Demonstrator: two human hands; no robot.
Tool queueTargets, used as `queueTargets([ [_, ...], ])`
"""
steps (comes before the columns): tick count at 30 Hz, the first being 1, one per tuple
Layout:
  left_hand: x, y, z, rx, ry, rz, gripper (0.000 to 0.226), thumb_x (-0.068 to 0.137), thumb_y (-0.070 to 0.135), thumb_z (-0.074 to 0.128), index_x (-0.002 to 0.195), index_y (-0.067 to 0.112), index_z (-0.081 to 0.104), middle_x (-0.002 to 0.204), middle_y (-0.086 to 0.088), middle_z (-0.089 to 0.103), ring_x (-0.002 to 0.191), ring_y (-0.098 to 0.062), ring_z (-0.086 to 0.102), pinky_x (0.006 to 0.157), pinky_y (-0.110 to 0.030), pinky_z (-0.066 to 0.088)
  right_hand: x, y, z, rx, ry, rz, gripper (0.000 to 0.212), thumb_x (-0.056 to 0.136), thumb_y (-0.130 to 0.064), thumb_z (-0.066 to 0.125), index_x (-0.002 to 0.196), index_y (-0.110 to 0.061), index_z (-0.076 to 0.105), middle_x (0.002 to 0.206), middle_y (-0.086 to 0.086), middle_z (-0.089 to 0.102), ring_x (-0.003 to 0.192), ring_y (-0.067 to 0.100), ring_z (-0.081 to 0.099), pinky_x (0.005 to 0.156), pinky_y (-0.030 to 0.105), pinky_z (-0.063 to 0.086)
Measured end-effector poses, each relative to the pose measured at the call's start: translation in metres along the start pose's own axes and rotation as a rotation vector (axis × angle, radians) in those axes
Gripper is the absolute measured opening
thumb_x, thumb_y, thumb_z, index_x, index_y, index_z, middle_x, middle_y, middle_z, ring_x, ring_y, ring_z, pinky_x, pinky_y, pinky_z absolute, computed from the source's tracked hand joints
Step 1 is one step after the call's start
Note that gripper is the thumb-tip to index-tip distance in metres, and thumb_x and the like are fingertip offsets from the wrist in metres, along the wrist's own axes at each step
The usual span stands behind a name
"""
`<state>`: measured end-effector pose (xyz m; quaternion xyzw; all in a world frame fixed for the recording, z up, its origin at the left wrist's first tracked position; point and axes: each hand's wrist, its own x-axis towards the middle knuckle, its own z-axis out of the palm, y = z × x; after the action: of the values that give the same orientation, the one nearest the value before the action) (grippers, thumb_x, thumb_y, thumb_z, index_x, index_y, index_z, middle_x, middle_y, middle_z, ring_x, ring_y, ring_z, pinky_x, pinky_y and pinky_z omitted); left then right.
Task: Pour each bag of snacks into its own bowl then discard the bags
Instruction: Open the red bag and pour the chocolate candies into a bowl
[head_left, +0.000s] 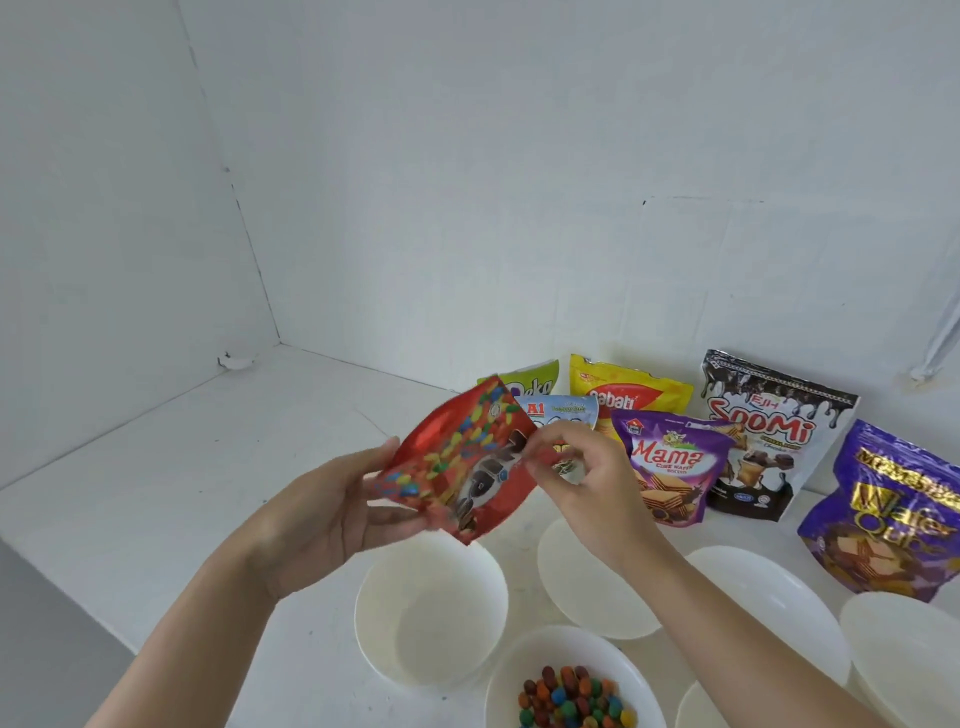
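A red candy bag (457, 457) printed with coloured sweets is held in the air above an empty white bowl (431, 608). My left hand (332, 514) grips the bag's lower left side. My right hand (582, 478) pinches its upper right corner. Below, at the frame's bottom edge, another white bowl (571, 680) holds coloured chocolate candies. Several unopened bags stand behind: green Deka (530, 382), yellow Gabati (628, 392), blue A1 (561, 413), purple Mama (670, 467), black-and-white Soomi (763, 431), purple Wafer (893, 509).
More empty white bowls sit to the right: one behind my right forearm (576, 587), one further right (769, 603), one at the right edge (904, 649). The white table (182, 467) runs left to a corner between two white walls.
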<state>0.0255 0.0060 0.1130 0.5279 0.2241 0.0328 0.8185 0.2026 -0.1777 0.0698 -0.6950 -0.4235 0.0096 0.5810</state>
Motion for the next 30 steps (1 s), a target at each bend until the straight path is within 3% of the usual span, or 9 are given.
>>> queueTargets([
  [4, 0.012, 0.004, -0.023, 0.178, -0.062, 0.218, 0.053, 0.069, 0.029, 0.093, 0.106, -0.002, 0.071, 0.114, -0.024, 0.071, 0.107, -0.032, 0.071, 0.088, -0.026, 0.059, 0.014, 0.0, 0.015, 0.037, 0.077, -0.046, 0.025, 0.085, -0.01, 0.076, 0.104, -0.026, 0.075, 0.108, -0.02, 0.069, 0.12, 0.015, 0.056, 0.104, 0.043, 0.044],
  [7, 0.023, 0.006, -0.031, 0.272, 0.116, 0.353, 0.034, 0.076, 0.016, 0.081, 0.103, -0.001, 0.071, 0.111, -0.019, 0.074, 0.097, -0.028, 0.073, 0.092, -0.032, 0.058, 0.019, -0.002, 0.028, 0.361, -0.029, 0.079, 0.036, 0.088, -0.041, 0.07, 0.12, -0.023, 0.071, 0.139, -0.014, 0.059, 0.138, 0.009, 0.045, 0.11, 0.045, 0.041],
  [10, 0.035, 0.004, -0.041, 0.423, 0.313, 0.416, 0.032, 0.074, 0.012, 0.085, 0.104, 0.012, 0.074, 0.109, -0.006, 0.077, 0.098, -0.021, 0.076, 0.09, -0.031, 0.057, 0.024, -0.006, 0.044, 0.761, -0.065, 0.236, 0.062, 0.081, -0.06, 0.07, 0.127, -0.02, 0.061, 0.132, -0.003, 0.064, 0.122, 0.015, 0.06, 0.099, 0.05, 0.052],
  [12, 0.045, 0.0, -0.05, 0.49, 0.359, 0.451, 0.035, 0.075, 0.007, 0.087, 0.105, 0.02, 0.074, 0.117, -0.001, 0.074, 0.096, -0.017, 0.076, 0.073, -0.023, 0.059, 0.027, -0.002, 0.057, 0.841, -0.021, 0.338, 0.052, 0.086, -0.045, 0.072, 0.127, -0.018, 0.055, 0.122, 0.004, 0.069, 0.105, 0.024, 0.067, 0.09, 0.048, 0.057],
  [16, 0.071, -0.012, -0.074, 0.52, 0.393, 0.502, 0.042, 0.079, 0.003, 0.084, 0.111, 0.026, 0.071, 0.131, 0.001, 0.06, 0.101, -0.019, 0.074, 0.081, -0.034, 0.063, 0.034, 0.017, 0.085, 0.461, 0.095, 0.381, 0.03, 0.089, -0.005, 0.072, 0.114, -0.017, 0.061, 0.108, 0.008, 0.071, 0.095, 0.022, 0.072, 0.08, 0.034, 0.06],
  [19, 0.091, -0.019, -0.09, 0.504, 0.396, 0.475, 0.042, 0.082, 0.004, 0.082, 0.116, 0.025, 0.069, 0.127, 0.002, 0.065, 0.104, -0.02, 0.073, 0.081, -0.033, 0.064, 0.042, 0.039, 0.103, 0.223, 0.153, 0.369, 0.029, 0.084, -0.003, 0.076, 0.106, -0.016, 0.061, 0.098, 0.002, 0.068, 0.08, 0.011, 0.07, 0.068, 0.021, 0.057],
  [22, 0.116, -0.027, -0.105, 0.558, 0.419, 0.422, 0.041, 0.084, 0.004, 0.08, 0.118, 0.022, 0.068, 0.126, 0.003, 0.065, 0.104, -0.02, 0.071, 0.072, -0.024, 0.062, 0.054, 0.065, 0.118, 0.058, 0.126, 0.42, 0.019, 0.084, -0.008, 0.077, 0.097, -0.016, 0.067, 0.096, -0.005, 0.068, 0.086, 0.016, 0.069, 0.072, 0.021, 0.055],
  [25, 0.143, -0.041, -0.122, 0.614, 0.454, 0.335, 0.042, 0.084, 0.005, 0.08, 0.119, 0.026, 0.068, 0.13, 0.001, 0.061, 0.102, -0.018, 0.071, 0.069, -0.026, 0.062, 0.063, 0.085, 0.131, -0.04, 0.046, 0.491, 0.015, 0.087, -0.01, 0.074, 0.1, -0.014, 0.068, 0.096, -0.009, 0.066, 0.079, 0.007, 0.064, 0.064, 0.008, 0.046],
  [30, 0.165, -0.065, -0.135, 0.633, 0.444, 0.152, 0.037, 0.088, 0.019, 0.078, 0.123, 0.023, 0.067, 0.128, -0.001, 0.065, 0.098, -0.017, 0.072, 0.076, -0.031, 0.062, 0.061, 0.11, 0.141, -0.116, -0.17, 0.652, 0.025, 0.089, -0.016, 0.072, 0.113, -0.017, 0.068, 0.11, -0.004, 0.066, 0.101, 0.014, 0.062, 0.086, 0.029, 0.05],
])
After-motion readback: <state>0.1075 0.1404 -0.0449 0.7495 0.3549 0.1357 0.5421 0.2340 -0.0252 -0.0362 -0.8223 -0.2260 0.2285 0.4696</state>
